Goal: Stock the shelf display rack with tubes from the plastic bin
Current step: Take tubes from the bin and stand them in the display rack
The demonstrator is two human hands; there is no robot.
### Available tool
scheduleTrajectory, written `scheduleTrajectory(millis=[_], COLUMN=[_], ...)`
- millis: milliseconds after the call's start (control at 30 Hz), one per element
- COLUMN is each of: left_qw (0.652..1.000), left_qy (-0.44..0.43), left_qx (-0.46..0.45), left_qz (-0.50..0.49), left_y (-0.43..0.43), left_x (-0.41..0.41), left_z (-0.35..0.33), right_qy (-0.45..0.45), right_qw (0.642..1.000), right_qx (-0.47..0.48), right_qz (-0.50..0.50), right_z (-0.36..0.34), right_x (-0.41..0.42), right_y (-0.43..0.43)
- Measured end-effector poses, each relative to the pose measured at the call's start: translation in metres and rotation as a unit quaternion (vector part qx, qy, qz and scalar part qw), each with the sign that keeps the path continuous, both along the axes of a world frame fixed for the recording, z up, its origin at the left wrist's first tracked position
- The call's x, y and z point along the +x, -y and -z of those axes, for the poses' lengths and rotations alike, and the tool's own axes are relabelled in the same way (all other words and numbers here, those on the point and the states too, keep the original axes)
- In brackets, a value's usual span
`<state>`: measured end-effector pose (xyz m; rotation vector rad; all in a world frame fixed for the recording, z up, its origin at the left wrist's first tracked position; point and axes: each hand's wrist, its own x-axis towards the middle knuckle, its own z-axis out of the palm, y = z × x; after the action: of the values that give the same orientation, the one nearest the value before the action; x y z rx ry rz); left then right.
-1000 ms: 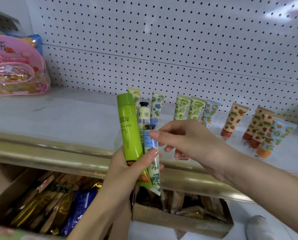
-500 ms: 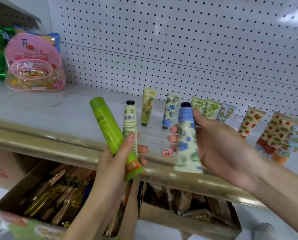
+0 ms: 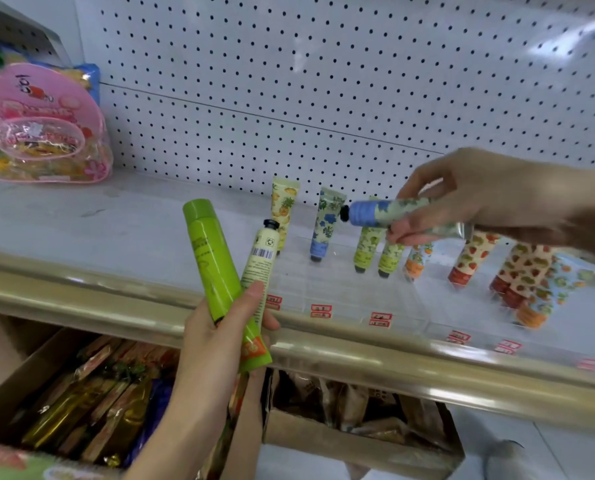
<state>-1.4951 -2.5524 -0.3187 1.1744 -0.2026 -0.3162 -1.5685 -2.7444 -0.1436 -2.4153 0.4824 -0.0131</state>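
Left grip (image 3: 216, 337) was closed round two upright tubes, a green tube (image 3: 209, 251) and a cream tube (image 3: 259, 268), in front of the left end of the clear rack (image 3: 341, 289). Right grip (image 3: 462, 199) pinched a blue tube (image 3: 382, 213) held level above the rack's middle, black cap pointing left. Within the rack, a row of patterned tubes (image 3: 325, 226) stood cap down, leaning back. Red labels (image 3: 321, 310) marked the rack's front edge. A pink bag (image 3: 43, 126) sat on the shelf (image 3: 81, 223) well left of the rack; open boxes (image 3: 358, 448) lay below it.
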Motion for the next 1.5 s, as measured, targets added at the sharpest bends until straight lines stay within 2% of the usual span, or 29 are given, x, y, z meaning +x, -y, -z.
scheduleTrajectory(millis=[67,167,400,533,733,1033,1500], left_qw=[1.0,1.0,1.0,0.999,0.998,0.997,0.996], left_qy=[-0.008,-0.011,0.01,-0.012,-0.02,-0.036,-0.048], left_qx=[-0.004,-0.01,-0.021,-0.045,-0.057,-0.07,-0.063], left_qz=[-0.001,0.0,-0.004,-0.007,0.003,0.016,0.036], left_y=[0.002,0.004,0.004,0.003,0.002,0.004,0.006], left_x=[0.0,0.002,0.005,0.007,0.01,0.011,0.012], left_z=[-0.001,-0.002,-0.007,-0.009,-0.011,-0.013,-0.01], right_qy=[0.056,0.081,0.013,0.005,0.001,-0.018,-0.017], right_qw=[0.994,0.969,0.978,0.944,0.911,0.898,0.905], right_qx=[-0.093,-0.234,-0.206,-0.328,-0.413,-0.44,-0.424], right_qz=[0.002,-0.015,-0.031,-0.025,-0.013,0.014,0.016], right_z=[-0.008,-0.012,-0.011,-0.003,0.006,0.019,0.037], right_x=[0.01,0.026,0.058,0.068,0.082,0.094,0.108], right_y=[0.002,0.006,0.021,0.024,0.03,0.038,0.045])
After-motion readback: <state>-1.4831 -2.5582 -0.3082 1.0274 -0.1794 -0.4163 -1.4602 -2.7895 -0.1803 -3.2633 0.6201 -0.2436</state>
